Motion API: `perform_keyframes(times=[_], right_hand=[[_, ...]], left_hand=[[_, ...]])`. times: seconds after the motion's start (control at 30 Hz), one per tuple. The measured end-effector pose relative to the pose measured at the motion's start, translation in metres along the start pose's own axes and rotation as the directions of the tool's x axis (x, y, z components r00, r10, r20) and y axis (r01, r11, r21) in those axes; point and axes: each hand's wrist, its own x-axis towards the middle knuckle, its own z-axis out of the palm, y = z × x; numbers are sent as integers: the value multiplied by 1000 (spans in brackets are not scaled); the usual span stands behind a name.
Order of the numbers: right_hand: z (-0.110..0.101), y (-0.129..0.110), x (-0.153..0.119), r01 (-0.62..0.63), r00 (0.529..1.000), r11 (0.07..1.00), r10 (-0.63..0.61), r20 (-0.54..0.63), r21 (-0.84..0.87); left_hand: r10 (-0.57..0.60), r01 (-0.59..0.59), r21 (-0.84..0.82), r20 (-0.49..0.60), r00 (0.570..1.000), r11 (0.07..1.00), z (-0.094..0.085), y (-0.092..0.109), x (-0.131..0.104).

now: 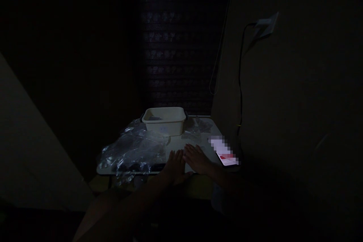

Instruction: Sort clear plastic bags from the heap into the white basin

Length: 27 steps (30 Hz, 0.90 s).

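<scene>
In dim light, my left hand (175,165) lies flat near the front edge of the white table (178,143), palm down and fingers stretched forward. My right hand (196,157) rests just beside it, also flat, its fingertips meeting or slightly overlapping the left hand's fingers. I see nothing held in either. To the left of my hands spreads a crumpled clear plastic bag (136,147), partly hanging over the front edge. Behind them stands a cream plastic bin (164,126) with dark handles; a greyish item inside it is too dark to name.
A phone with a lit screen (224,151) lies at the table's right side. More clear plastic (202,124) is at the back right. A black cable (240,83) runs down the right wall from an outlet (265,24). A dark patterned blind (176,45) hangs behind the table.
</scene>
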Motion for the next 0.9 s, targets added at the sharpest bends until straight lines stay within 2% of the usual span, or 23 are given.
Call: perform_keyframes(times=[0.13,0.33,0.47,0.67,0.9], right_hand=[[2,3,-5,-1,998,1000,1,61,7],[1,1,-7,-20,997,999,17,78,36],[0,1,-6,-27,996,999,23,86,40],[0,3,-8,-53,995,998,49,83,40],[2,14,-16,-108,993,994,108,53,1]], left_hand=[[-7,6,13,30,1000,1000,-5,-1,0],[46,-47,19,81,996,999,-12,-5,8],[52,-52,-9,110,993,999,-8,-7,11],[-4,3,13,107,994,1000,4,-9,7],[-18,12,57,105,994,998,3,-9,7]])
